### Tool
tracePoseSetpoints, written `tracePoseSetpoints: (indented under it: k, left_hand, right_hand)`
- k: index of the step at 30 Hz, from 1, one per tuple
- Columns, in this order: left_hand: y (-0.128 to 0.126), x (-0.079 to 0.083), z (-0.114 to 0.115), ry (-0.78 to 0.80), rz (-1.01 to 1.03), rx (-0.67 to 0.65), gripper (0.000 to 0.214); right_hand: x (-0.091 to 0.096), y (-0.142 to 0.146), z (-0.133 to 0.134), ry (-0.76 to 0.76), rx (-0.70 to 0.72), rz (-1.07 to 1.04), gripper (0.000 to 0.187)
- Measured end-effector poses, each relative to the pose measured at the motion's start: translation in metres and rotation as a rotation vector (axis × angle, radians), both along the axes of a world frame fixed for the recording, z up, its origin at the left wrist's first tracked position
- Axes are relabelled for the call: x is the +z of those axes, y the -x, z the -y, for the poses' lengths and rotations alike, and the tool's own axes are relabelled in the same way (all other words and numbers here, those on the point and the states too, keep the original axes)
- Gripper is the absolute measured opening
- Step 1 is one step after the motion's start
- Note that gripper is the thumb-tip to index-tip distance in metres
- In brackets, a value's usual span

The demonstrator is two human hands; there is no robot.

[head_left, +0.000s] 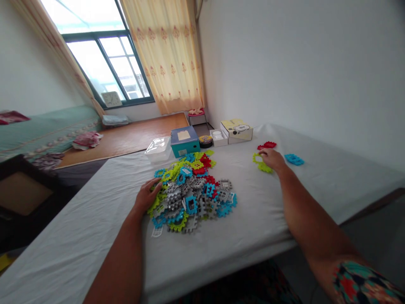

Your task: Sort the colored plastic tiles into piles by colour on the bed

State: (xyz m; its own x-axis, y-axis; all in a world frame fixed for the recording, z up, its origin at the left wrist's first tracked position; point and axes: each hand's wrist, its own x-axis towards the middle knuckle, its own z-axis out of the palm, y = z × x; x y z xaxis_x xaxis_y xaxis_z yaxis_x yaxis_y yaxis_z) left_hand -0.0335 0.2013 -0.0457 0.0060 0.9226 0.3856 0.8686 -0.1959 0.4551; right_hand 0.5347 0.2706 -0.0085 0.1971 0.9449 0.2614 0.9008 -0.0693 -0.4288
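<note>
Overall, a pale, bare wall (300, 63) rises along the right side, the broadest thing in view. Next comes the desk (249, 223), spread with a wrinkled whitish cloth. Beyond it, on the left, is a bed (133, 141) with a brown surface, below a dark-framed window (109, 61) and a cream patterned curtain (167, 55).

On the desk, roughly in the middle, a heap of gear-edged plastic pieces (190, 190) lies jumbled: grey, blue, yellow-green and red. Just behind this heap is a teal-and-blue box (186, 147); a yellow-and-white box (238, 131) stands farther right, near the wall, and a clear plastic container (157, 151) sits just left of the teal one.

The left hand (148, 196) touches the left edge of the heap, its fingers reaching over the outermost pieces; whether they are clamped on any, I cannot tell. The right hand (271, 158) is well apart from the heap, over the right part of the desk, its fingers pinched together.

Between the two larger boxes are a small white box (219, 139) and a dark round tin (205, 142).

Smallest are the loose pieces: a yellow-green piece (265, 168) in the right fingers' pinch, a red piece (267, 145) just beyond that hand, and a blue piece (294, 159) flat on the cloth to its right.
</note>
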Motion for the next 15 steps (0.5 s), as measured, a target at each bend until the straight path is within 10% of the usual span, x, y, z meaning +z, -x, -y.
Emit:
tracePoseSetpoints:
  k: [6, 15]
  left_hand:
    - [-0.001, -0.001, 0.000, -0.013, 0.007, -0.005, 0.060]
    - [-0.002, 0.000, 0.001, 0.000, 0.014, 0.000, 0.059]
  right_hand:
    - [-0.003, -0.010, 0.007, 0.242, -0.208, 0.153, 0.039]
    - [-0.012, 0.011, 0.007, 0.289, 0.064, 0.237, 0.032]
